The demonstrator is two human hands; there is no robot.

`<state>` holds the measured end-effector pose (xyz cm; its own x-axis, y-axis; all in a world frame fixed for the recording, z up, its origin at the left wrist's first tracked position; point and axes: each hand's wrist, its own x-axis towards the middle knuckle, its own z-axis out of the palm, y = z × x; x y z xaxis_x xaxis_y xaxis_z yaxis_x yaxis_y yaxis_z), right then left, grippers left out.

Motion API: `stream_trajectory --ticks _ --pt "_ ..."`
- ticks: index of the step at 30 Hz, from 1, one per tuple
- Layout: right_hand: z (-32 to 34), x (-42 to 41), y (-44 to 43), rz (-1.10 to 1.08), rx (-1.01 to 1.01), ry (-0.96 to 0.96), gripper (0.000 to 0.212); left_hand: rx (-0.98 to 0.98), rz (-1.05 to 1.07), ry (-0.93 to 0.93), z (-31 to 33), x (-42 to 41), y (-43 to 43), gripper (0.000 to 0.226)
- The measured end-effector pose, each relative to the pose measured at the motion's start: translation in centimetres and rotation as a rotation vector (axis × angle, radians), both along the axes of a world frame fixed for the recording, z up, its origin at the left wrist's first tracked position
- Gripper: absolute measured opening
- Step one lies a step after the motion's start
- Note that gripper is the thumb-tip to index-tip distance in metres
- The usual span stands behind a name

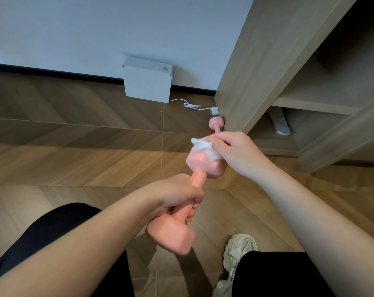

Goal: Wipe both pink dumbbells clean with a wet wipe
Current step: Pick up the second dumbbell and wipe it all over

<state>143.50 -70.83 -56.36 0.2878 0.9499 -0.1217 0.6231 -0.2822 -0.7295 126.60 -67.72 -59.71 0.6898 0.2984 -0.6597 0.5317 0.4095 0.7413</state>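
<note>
The wooden herringbone floor [74, 151] carries a pink dumbbell [216, 123] just beside the shelf unit [246, 82], a white box [147, 82] leaning against the wall, its cable [190, 105] and plug [215, 110], and a pale shoe [237, 251].

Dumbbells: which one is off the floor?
The near dumbbell, gripped by the left hand, wet wipe on its far head; the other dumbbell lies beside the cabinet.

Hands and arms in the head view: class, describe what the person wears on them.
Nothing worn: the left forearm and right forearm are bare, with no sleeve in view. The left hand and right hand show no gloves, watch, bracelet or rings.
</note>
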Motion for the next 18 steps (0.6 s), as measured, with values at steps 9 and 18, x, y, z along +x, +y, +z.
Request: stream_trajectory --ticks 9,18 --pt "0.4 0.2 0.0 0.108 -0.238 -0.046 0.029 0.087 -0.013 0.058 -0.6 0.3 0.1 0.012" --pt "-0.7 -0.8 0.9 -0.018 -0.409 -0.029 0.047 0.742 -0.306 0.329 -1.6 0.5 0.6 0.014"
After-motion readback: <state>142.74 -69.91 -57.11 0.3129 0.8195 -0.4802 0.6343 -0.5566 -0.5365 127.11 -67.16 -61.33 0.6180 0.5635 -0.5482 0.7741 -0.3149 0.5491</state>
